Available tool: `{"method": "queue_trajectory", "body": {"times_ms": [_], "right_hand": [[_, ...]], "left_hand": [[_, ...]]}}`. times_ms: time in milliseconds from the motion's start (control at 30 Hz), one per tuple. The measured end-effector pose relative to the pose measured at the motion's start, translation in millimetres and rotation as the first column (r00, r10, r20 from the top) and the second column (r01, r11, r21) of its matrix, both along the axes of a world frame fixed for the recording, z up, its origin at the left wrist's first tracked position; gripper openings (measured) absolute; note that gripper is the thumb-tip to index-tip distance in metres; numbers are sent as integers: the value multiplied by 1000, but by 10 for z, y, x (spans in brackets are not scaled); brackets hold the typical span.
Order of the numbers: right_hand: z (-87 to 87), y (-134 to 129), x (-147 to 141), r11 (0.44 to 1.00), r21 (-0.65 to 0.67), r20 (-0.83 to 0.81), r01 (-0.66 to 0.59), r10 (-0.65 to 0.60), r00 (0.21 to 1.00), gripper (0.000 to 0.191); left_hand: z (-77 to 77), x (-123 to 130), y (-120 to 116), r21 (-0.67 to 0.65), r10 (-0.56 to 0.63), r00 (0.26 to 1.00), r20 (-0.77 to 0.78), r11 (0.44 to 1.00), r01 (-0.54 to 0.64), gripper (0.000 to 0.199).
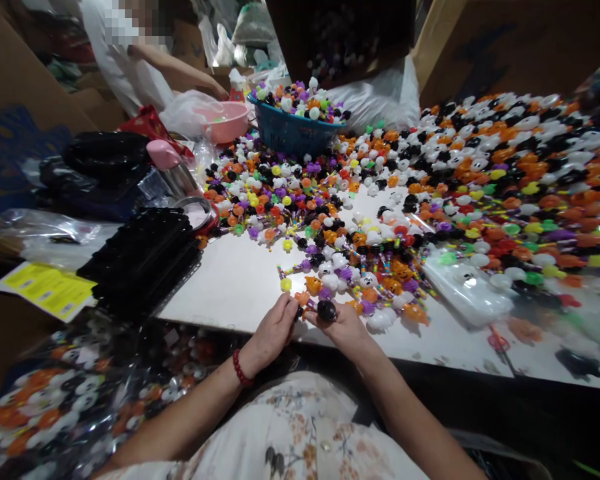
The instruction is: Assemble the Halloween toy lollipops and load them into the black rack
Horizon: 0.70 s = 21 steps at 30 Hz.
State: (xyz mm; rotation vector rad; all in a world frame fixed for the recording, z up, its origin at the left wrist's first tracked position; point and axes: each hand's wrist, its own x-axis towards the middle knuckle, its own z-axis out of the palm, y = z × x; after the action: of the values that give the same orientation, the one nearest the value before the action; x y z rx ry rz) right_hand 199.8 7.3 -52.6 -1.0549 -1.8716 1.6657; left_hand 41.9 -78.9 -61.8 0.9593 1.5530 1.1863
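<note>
My right hand (349, 331) is closed around a small plastic toy with a round black head (327, 310). Beside it, at the table's front edge, my left hand (276, 325) has its fingers pinched together. A small orange and dark piece (303, 301) shows between the two hands; whether it belongs to the black-headed toy I cannot tell. Just beyond my fingers lies a loose heap of similar toys with coloured sticks, among them an orange pumpkin-headed one (403, 270), a white-headed one (369, 280) and one with a yellow end (285, 285).
A blue basin (293, 133) heaped with toys stands at the back, next to a pink basin (229, 123). Black packs (140, 257) are stacked left. Clear plastic bags (467, 287) and red-handled scissors (499, 341) lie right. Another person's arm (180, 69) reaches in at back left.
</note>
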Motion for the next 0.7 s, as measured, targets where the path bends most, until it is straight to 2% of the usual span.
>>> {"method": "queue_trajectory", "body": {"times_ms": [133,200,300,367,467,567,633,700], "right_hand": [[-97,-99,-62,999,-7,-53,-40,40,998,31],[-137,-107,-70,998,-55,-51,-32,29,998,35],[-136,-14,-25,992,-103,-4,72,-73,997,43],[-75,116,45,981,-83,12,176,-176,984,45],[63,326,158,957,-20,3,290,-290,957,44],[125,422,179,969,-9,-31,248,-248,968,42],[78,405,128,975,-107,-106,193,-204,973,43],[-17,355,61,956,-242,-194,165,-214,957,45]], "left_hand": [[-76,38,-30,-42,6,995,100,999,-1,39],[-70,29,3,-99,7,971,238,995,17,42],[-17,9,98,-126,45,853,521,992,24,45],[26,0,162,-100,70,790,609,995,-11,44],[55,-3,234,-49,60,811,582,998,-39,40],[-3,20,298,19,-2,843,538,1000,-10,36],[-84,58,339,63,-4,905,424,998,-26,35],[-167,107,370,83,44,970,241,994,-65,35]]}}
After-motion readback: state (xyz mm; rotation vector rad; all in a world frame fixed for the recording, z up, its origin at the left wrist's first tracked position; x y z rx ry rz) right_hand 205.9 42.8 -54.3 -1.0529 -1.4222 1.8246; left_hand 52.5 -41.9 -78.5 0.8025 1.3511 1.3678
